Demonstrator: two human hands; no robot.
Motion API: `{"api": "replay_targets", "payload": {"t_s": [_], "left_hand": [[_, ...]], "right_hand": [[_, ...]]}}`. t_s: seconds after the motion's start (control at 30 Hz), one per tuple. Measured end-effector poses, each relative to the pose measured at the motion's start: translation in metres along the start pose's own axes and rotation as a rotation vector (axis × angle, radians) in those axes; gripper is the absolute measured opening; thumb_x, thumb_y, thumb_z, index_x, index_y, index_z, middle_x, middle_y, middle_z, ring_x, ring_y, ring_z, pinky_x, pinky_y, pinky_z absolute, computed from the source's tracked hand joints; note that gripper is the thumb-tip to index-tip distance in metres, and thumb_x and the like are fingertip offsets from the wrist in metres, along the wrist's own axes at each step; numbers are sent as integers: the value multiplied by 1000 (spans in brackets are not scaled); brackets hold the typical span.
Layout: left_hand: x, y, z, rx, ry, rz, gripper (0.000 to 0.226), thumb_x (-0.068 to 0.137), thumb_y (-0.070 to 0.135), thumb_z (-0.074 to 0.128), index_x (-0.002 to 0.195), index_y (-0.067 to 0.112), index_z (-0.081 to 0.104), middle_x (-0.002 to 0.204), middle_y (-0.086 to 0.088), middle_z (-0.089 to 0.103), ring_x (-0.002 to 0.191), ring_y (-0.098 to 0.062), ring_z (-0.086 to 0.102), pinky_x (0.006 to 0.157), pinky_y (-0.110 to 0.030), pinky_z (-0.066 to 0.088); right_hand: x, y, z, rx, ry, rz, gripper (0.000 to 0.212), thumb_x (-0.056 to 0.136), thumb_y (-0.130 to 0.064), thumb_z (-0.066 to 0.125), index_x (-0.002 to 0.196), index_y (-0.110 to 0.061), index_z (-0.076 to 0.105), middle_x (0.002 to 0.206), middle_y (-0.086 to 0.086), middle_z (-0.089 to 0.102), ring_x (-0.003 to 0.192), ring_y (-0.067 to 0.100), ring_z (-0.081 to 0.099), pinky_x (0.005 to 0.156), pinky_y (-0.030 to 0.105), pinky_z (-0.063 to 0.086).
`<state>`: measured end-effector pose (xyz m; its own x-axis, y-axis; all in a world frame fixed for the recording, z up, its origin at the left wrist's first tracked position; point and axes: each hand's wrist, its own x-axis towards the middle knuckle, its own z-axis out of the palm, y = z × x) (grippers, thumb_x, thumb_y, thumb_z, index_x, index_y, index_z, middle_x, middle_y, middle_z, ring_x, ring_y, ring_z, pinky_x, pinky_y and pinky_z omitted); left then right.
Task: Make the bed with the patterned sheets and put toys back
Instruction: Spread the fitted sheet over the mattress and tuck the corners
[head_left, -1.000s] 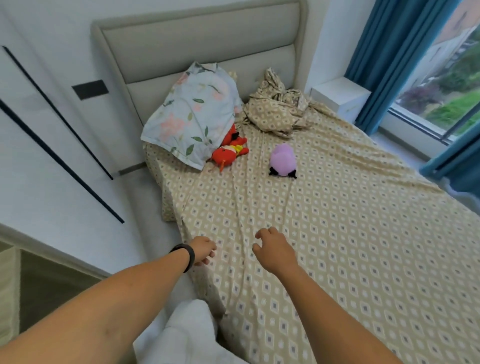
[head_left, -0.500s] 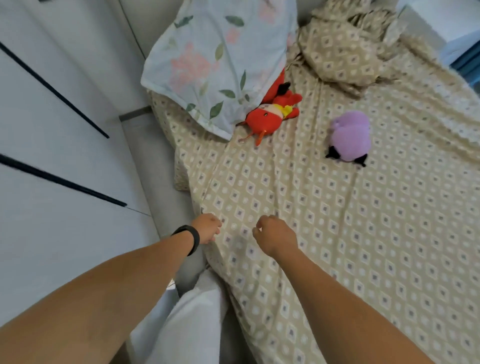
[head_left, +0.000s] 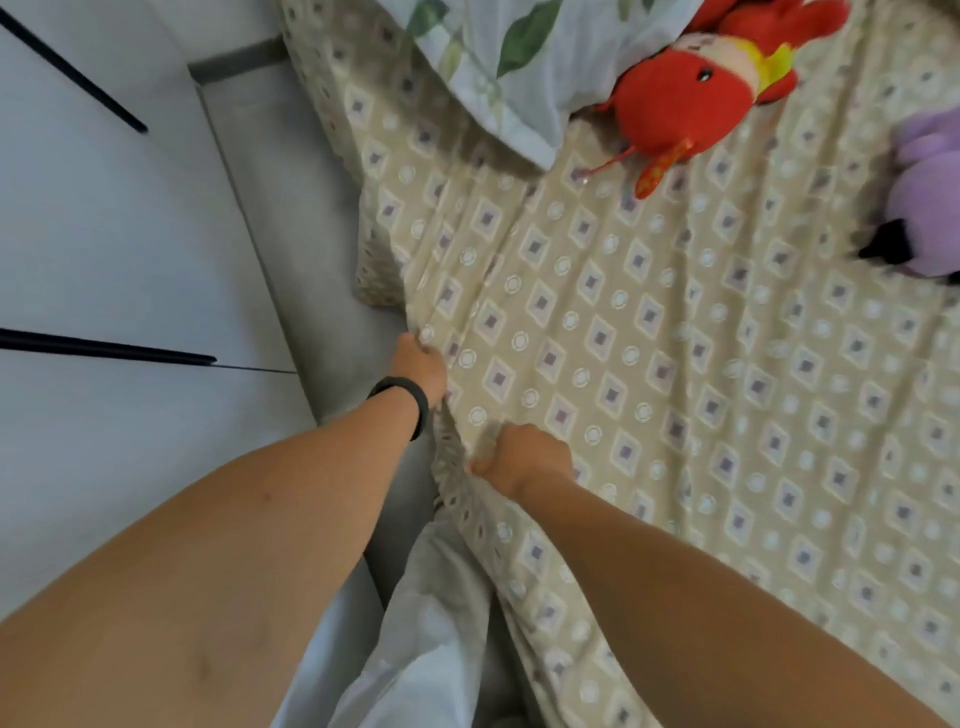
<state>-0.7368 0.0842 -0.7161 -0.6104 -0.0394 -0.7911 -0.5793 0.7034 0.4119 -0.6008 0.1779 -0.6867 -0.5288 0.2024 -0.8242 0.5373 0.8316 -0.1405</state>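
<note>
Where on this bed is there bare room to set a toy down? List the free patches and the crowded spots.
Free: the broad stretch of patterned sheet right of the right hand and below the purple toy. Crowded: the top, where the floral pillow and red toy lie, and the sheet's left edge, which the left hand and right hand both grip.

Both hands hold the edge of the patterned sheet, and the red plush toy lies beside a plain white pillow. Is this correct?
Not quite. The head view shows the pillow is not plain white: it has a floral print with green leaves. The rest stands: the left hand and right hand grip the patterned sheet at its edge, and the red plush toy lies beside the pillow.
</note>
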Motion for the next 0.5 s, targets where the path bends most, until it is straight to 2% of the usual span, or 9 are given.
{"api": "replay_targets", "payload": {"t_s": [0.07,0.1,0.17,0.2,0.23,0.3,0.37,0.43,0.5], "left_hand": [[15,2,4,-53,-1,-29,46,108,33,35,150,17,40,137,-10,57,111,-34,61,90,-44,52],[20,0,5,-88,1,-46,43,106,38,39,142,17,50,134,-10,59,110,-33,61,92,-45,52],[29,-8,4,-208,31,-65,27,100,44,53,103,20,65,105,-7,68,90,-27,64,84,-40,56],[35,-13,2,-269,49,-75,25,92,48,62,89,23,62,96,-5,69,86,-26,66,84,-40,58],[41,-18,-3,-321,56,-95,28,83,51,70,84,25,62,92,-4,71,85,-26,68,86,-43,59],[48,-28,-11,-398,34,-116,34,72,51,77,83,21,65,90,-8,75,82,-27,71,85,-47,61],[44,-29,-21,-452,25,-132,28,80,42,80,84,18,66,93,-11,75,83,-26,72,82,-45,62],[37,-29,-34,-473,52,-150,22,88,35,77,84,17,64,91,-7,72,85,-23,70,81,-39,62],[45,-33,-51,-402,106,-137,24,89,36,75,78,19,62,89,-4,68,86,-24,69,83,-40,61]], "right_hand": [[11,-11,15,-94,42,-52,30,96,-47,55,109,-20,61,99,1,66,92,26,66,70,34,43],[15,-14,20,-119,69,-57,25,98,-40,54,110,-20,62,101,1,68,92,26,67,69,33,41],[19,-16,30,-113,90,-48,18,99,-26,53,111,-18,64,96,3,66,92,27,68,68,34,41],[20,-16,33,-98,90,-54,15,99,-23,53,109,-19,64,91,2,63,92,28,68,68,34,41],[21,-16,33,-84,86,-67,12,99,-21,52,105,-21,63,87,1,59,91,28,68,68,35,41],[16,-12,31,-52,69,-111,10,100,-21,48,95,-25,56,85,0,55,89,29,67,69,34,41],[8,-12,29,-29,50,-156,12,100,-22,45,91,-27,51,89,1,57,89,31,66,70,35,41],[1,-21,31,-4,4,-210,10,100,-24,45,96,-24,54,100,6,61,93,33,65,75,38,45],[-4,-40,31,15,-26,-252,14,100,-22,48,108,-19,60,108,9,63,96,34,66,82,41,50]]}}
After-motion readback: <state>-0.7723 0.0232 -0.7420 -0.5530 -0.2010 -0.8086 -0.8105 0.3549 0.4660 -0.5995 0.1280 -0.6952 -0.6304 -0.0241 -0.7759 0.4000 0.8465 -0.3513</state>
